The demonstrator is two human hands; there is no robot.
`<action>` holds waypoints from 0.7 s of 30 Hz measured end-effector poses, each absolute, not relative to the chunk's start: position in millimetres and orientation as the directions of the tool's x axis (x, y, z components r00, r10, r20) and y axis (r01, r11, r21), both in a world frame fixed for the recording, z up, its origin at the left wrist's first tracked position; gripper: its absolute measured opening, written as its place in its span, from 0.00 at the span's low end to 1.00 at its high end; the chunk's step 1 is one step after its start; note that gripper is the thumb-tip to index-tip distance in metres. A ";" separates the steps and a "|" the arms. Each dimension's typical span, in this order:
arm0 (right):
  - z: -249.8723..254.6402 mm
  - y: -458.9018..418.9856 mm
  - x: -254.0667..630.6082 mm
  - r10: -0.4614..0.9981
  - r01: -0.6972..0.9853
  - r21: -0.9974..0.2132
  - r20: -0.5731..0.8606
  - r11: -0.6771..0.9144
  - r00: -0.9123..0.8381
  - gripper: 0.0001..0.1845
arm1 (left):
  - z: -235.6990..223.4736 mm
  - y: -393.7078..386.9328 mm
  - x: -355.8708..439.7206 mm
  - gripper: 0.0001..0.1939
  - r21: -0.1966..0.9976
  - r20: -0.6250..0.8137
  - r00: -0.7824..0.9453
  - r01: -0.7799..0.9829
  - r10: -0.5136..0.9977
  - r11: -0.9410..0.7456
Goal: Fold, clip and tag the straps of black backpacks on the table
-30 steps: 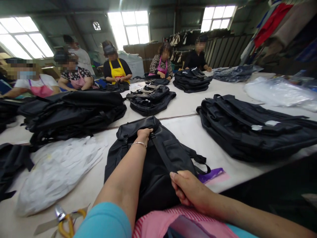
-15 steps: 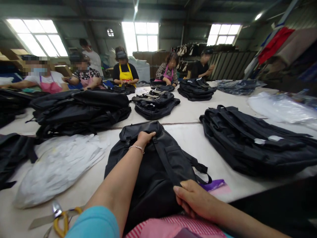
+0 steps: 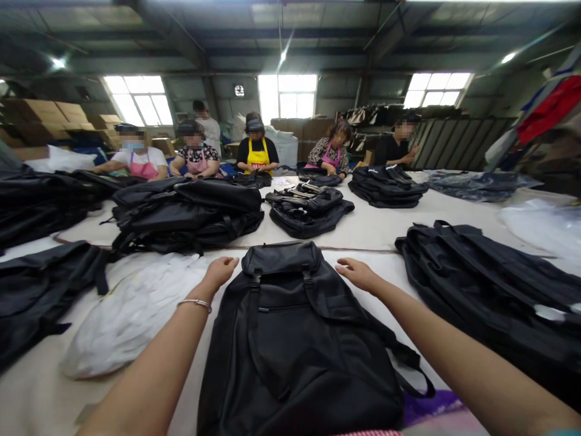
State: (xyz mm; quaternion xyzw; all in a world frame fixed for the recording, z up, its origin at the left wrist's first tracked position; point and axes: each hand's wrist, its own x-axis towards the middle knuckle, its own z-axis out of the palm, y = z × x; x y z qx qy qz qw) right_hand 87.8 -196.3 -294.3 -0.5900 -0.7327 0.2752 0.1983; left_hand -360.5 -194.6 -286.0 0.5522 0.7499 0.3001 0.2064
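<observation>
A black backpack (image 3: 295,339) lies flat on the white table (image 3: 376,227) in front of me, its top flap pointing away. My left hand (image 3: 221,270), with a thin bracelet on the wrist, is at the bag's top left corner, its fingers loosely apart and holding nothing. Across the flap, my right hand (image 3: 358,274) is stretched out at the top right corner, fingers extended and just touching the bag's edge. Both arms run along the bag's two sides.
White plastic bags (image 3: 131,309) lie left of the backpack. Stacks of black backpacks stand at left (image 3: 190,212), centre back (image 3: 308,209) and right (image 3: 490,284). A purple scrap (image 3: 426,402) shows under the bag's strap. Several people (image 3: 256,151) work along the table's far side.
My left hand let go of the top handle and moved to the bag's left corner. My right hand left the strap near me and reached to the right corner. The view tilted upward.
</observation>
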 end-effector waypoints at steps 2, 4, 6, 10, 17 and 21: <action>-310.4 -161.7 57.9 0.987 0.764 -0.633 0.001 0.125 -0.161 0.30 | -301.7 -184.7 -355.2 0.18 0.736 -0.010 -0.306 0.642 0.952 0.214; -325.5 -132.9 32.4 0.989 0.774 -0.622 0.003 0.120 -0.151 0.33 | -313.5 -171.5 -349.6 0.20 0.797 -0.052 -0.298 0.562 0.953 0.219; -338.1 -110.4 16.0 0.991 0.784 -0.612 -0.005 0.103 -0.134 0.36 | -322.1 -158.7 -346.2 0.22 0.854 -0.120 -0.272 0.462 0.955 0.239; -352.4 -79.8 9.6 0.995 0.802 -0.595 -0.031 0.056 -0.092 0.33 | -331.0 -141.7 -342.2 0.30 0.915 -0.313 -0.130 0.226 0.941 0.335; -349.3 -59.6 19.2 0.992 0.798 -0.592 0.010 0.109 -0.128 0.25 | -330.7 -135.4 -333.7 0.27 0.944 -0.290 0.102 -0.133 0.952 0.302; -345.1 -50.6 23.5 0.990 0.803 -0.581 0.045 0.136 -0.135 0.29 | -335.1 -132.1 -332.6 0.25 0.983 -0.164 -0.074 0.075 0.984 0.170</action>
